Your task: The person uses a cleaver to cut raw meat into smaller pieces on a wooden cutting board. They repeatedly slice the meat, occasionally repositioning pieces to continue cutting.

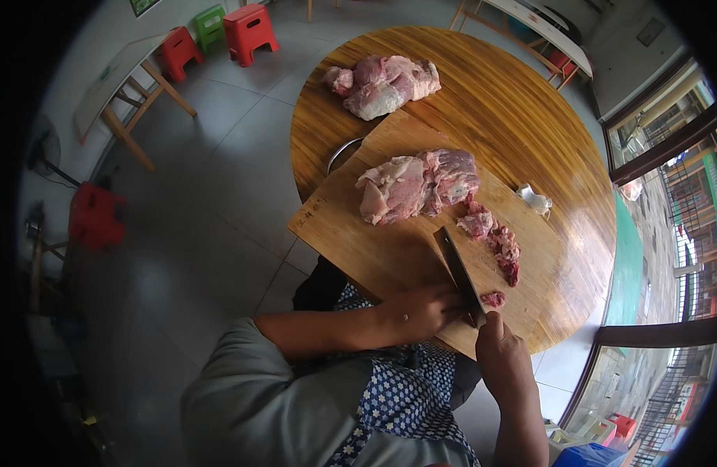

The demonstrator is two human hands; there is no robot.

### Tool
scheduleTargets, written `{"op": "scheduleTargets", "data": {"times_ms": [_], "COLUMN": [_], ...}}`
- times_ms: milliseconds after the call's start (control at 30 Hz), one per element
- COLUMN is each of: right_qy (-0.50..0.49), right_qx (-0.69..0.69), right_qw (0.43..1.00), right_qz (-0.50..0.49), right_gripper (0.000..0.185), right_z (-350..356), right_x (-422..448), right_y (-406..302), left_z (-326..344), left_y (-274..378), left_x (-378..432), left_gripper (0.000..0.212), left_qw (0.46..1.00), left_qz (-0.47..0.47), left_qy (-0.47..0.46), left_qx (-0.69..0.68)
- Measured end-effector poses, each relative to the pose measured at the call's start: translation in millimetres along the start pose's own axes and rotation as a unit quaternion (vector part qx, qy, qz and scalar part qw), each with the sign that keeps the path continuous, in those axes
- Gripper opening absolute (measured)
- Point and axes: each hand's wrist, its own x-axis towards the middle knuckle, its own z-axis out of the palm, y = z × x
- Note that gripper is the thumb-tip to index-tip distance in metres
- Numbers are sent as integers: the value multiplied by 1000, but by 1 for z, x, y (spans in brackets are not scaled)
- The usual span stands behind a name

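Note:
My right hand point(505, 353) grips the handle of a cleaver point(458, 269), its blade slanting up and left over a wooden cutting board point(338, 227). Close against the blade's left side, my left hand point(431, 315) rests low over the board. Its fingertips are partly hidden by the cleaver, so whether they hold anything does not show. A small scrap of red meat point(493, 299) lies just right of the blade. Farther up are a strip of meat trimmings point(504, 248) and a chunk of meat point(476, 223). A large slab of raw meat point(414, 190) sits mid-board.
Another large piece of meat point(387, 87) lies on the round wooden table point(481, 76), beyond the board. A crumpled white item point(534, 199) is at the right. The board's left corner overhangs the table. Red stools point(250, 32) and a side table point(122, 73) stand to the left.

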Motion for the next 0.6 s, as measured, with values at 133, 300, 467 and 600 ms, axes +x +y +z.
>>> {"op": "scheduleTargets", "data": {"times_ms": [133, 300, 467, 600], "right_qy": [20, 70, 104, 109], "right_qx": [-2, 16, 56, 57], "right_qw": [999, 995, 991, 992], "right_qz": [49, 72, 62, 38], "right_gripper": [15, 16, 17, 16], "right_z": [-3, -15, -33, -25], "right_x": [-27, -4, -8, -20], "right_y": [17, 39, 28, 21], "left_z": [-10, -15, -8, -17], "left_y": [-1, -2, -1, 3], "left_x": [4, 4, 8, 9], "left_gripper": [34, 33, 28, 29], "left_qw": [998, 999, 998, 998], "left_qz": [33, 14, 15, 19], "left_qy": [-5, -24, 61, 46], "left_qx": [45, 27, 33, 30]}}
